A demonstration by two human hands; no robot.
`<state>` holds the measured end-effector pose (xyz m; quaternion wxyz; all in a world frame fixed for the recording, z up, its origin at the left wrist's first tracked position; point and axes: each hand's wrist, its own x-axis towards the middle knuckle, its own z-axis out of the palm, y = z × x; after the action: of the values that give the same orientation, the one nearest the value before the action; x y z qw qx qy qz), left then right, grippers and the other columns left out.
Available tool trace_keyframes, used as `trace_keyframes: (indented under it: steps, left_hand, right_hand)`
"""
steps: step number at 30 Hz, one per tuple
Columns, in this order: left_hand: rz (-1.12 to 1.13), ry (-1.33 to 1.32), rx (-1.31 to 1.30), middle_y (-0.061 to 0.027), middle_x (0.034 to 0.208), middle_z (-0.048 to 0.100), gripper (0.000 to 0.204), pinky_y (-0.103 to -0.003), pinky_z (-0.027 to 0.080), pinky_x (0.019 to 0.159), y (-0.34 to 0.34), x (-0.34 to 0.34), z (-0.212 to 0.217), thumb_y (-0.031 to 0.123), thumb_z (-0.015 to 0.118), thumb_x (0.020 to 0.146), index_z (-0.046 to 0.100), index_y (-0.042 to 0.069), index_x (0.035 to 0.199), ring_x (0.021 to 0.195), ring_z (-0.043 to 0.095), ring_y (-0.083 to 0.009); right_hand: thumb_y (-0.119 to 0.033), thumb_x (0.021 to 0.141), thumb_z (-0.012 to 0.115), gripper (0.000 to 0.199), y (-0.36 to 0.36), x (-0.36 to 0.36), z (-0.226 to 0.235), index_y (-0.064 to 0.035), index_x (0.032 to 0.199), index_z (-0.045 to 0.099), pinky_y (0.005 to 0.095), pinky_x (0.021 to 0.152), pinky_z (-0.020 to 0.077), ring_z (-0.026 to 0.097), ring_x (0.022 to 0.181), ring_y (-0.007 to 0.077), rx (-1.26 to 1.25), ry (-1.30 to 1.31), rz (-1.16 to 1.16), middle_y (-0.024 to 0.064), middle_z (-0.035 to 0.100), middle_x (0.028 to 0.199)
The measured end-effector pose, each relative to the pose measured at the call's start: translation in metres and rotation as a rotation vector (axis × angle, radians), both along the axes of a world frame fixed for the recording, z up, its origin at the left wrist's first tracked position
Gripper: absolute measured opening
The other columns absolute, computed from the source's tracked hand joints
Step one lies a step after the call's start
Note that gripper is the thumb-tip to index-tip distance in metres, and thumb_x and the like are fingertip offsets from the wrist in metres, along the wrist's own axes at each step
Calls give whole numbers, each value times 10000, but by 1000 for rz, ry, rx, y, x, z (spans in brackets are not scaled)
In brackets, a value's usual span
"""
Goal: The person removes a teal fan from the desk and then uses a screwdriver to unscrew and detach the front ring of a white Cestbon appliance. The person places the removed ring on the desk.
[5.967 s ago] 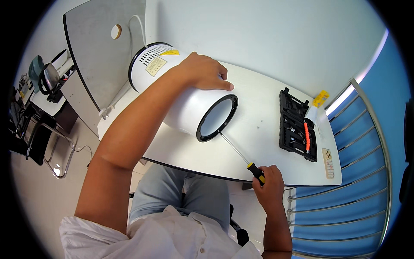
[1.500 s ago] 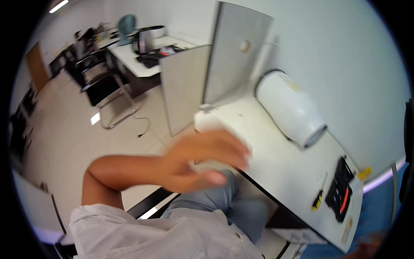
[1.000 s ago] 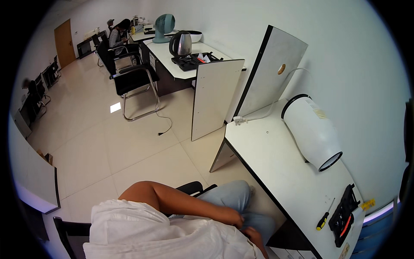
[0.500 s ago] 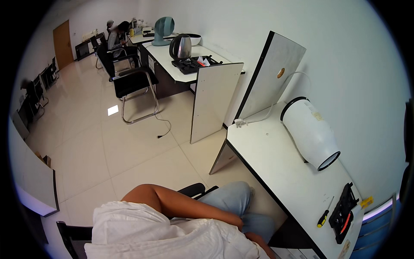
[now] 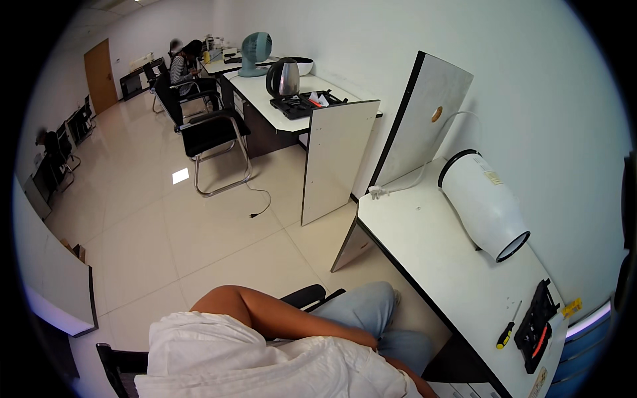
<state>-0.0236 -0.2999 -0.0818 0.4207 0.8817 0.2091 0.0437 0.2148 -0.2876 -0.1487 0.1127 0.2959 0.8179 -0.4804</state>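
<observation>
My left arm lies across my lap, its wrist end and my left hand (image 5: 369, 339) low over my jeans (image 5: 361, 308); the fingers are hidden. My right forearm (image 5: 410, 377) comes in at the lower edge, and my right hand is mostly out of sight beside the left one, so its fingers do not show. On the white desk (image 5: 415, 229) to my right lies a white rounded tube-shaped appliance (image 5: 484, 205) with black rims. Closer to me on it are a yellow-and-black screwdriver (image 5: 506, 333) and an open black tool case (image 5: 536, 325) with a red-handled tool inside.
A white cable with a plug (image 5: 378, 192) rests at the desk's far corner, beside an upright panel (image 5: 424, 119). Beyond stand a black chair (image 5: 212, 136), another desk with a kettle (image 5: 284, 78) and a teal fan (image 5: 255, 53), and a seated person (image 5: 182, 69).
The view has shifted slightly, so everything sits a little further right and lower. My arms stay in my lap, and the things on the desk have not moved.
</observation>
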Motion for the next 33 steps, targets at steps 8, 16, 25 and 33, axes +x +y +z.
trace_keyframes:
  steps: [8,16,25,33]
  left_hand:
    - [-36,-143,-67,-204,902,627,281,-412,463,727,-5,-2,-15,252,517,886,613,-12,888,835,595,-335]
    - [-67,-257,-142,-200,860,623,274,-395,456,709,-5,6,-29,231,529,883,601,-32,860,784,586,-301]
    - [-104,-330,-181,-192,828,619,272,-385,451,699,-2,11,-33,222,538,876,600,-40,845,756,578,-285]
    - [-126,-200,-100,-179,828,614,275,-389,454,707,-3,13,-33,240,538,868,621,-22,860,781,575,-311]
  right_hand:
    - [-249,816,598,327,-10,-4,47,-74,1085,659,370,891,456,601,1035,321,-44,-10,-109,166,637,1083]
    - [-245,815,604,315,-21,5,63,-71,1072,658,366,877,462,608,1022,314,-61,-23,-156,163,642,1067]
    - [-240,814,612,301,-32,23,61,-68,1057,658,362,861,468,616,1007,307,-73,-21,-197,160,648,1049]
    - [-236,813,619,289,-37,20,62,-66,1044,657,359,846,474,623,994,301,-80,-21,-213,157,653,1034]
